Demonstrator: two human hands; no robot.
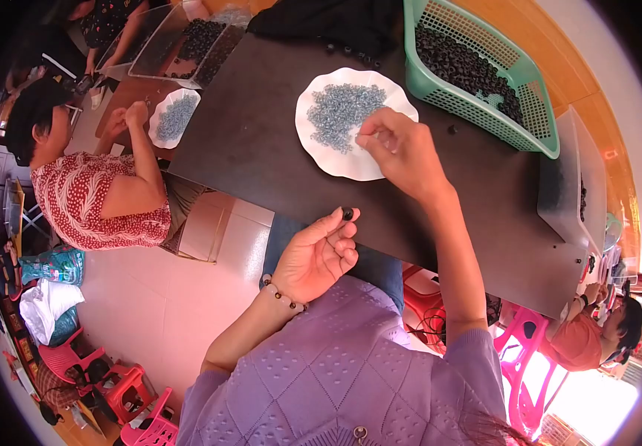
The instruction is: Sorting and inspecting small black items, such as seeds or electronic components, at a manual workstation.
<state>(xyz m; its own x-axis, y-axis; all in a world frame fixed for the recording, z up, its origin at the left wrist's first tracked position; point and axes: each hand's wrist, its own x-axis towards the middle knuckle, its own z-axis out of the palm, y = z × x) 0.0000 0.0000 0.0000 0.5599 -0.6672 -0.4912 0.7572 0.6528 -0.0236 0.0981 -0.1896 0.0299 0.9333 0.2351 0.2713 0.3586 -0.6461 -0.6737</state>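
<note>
Between the thumb and forefinger of my left hand (312,259) is a small round black part (347,213), held just off the near edge of the dark table (261,149). Over the right side of a white plate with a wavy rim (362,169), my right hand (406,152) is closed, thumb and fingertips pinched together. Whatever it may grip there is too small or hidden to make out. The plate carries a heap of small, clear bluish ring-like pieces (347,108). My left wrist wears a beaded bracelet.
A green mesh basket (477,111) of black parts stands far right, beside a clear plastic bin (573,182). Black cloth (321,26) and a few loose black parts lie at the back. At left, a person in red patterned clothing (105,201) works by another white plate (159,132).
</note>
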